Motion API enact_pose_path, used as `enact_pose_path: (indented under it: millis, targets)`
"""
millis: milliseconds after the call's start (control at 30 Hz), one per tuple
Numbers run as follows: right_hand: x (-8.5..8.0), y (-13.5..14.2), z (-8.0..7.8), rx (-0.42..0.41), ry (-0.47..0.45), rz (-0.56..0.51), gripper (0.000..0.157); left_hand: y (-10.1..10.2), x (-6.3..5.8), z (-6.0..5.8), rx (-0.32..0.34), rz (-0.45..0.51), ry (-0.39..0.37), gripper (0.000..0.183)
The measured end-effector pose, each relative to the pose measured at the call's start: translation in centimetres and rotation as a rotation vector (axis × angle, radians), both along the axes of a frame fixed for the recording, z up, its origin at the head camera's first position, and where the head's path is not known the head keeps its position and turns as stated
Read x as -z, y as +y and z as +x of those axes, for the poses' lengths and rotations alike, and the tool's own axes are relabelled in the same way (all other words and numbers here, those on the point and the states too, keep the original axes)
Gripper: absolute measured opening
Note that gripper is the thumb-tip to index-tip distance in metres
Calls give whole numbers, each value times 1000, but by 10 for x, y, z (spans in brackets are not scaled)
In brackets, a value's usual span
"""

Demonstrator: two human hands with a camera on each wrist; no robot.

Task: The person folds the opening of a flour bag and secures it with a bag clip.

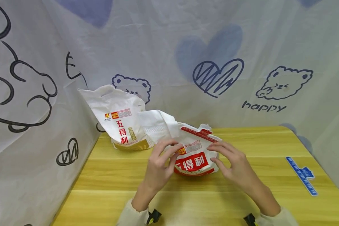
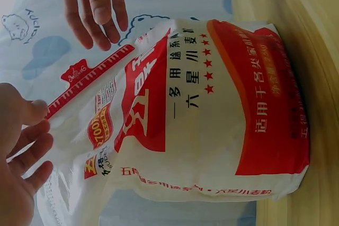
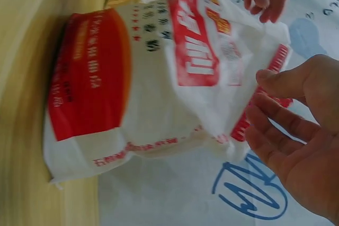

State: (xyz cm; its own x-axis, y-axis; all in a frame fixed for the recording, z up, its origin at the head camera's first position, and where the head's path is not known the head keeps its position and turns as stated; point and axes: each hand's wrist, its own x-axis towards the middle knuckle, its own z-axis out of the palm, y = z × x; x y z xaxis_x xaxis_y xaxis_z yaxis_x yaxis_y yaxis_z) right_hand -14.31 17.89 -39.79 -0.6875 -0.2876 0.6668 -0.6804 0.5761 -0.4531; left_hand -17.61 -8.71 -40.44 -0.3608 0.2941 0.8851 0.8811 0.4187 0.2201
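Note:
A white flour bag with red panels and Chinese print stands upright on the table, its top folded. A red sealing clip, like a toothed strip with a small crest, lies across that folded top. My left hand is at the bag's upper left, its thumb close to the clip's end in the left wrist view; contact is unclear. On the other side, my right hand has loosely bent, parted fingers, with the thumb by the clip in the right wrist view. Neither hand visibly grips anything.
Behind and to the left stands a second white flour bag with a gold base, its top spread upward. A blue sealing clip lies on the wooden table at the right. Printed cloth hangs around the back and sides.

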Motion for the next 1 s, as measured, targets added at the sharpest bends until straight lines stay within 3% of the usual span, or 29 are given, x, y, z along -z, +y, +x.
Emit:
enact_pose_path:
  millis: [300, 533, 700, 1000]
  targets:
    - [18, -3, 0, -56, 42, 104, 41, 4, 8, 13, -31, -255, -85, 25]
    - [30, 1, 2, -51, 51, 191, 43, 14, 18, 24, -71, -390, -157, 31]
    - [35, 1, 1, -54, 73, 242, 42, 19, 28, 25, -97, -432, -166, 40]
    - [40, 0, -5, -39, 118, 294, 39, 24, 37, 18, -125, -418, -138, 42]
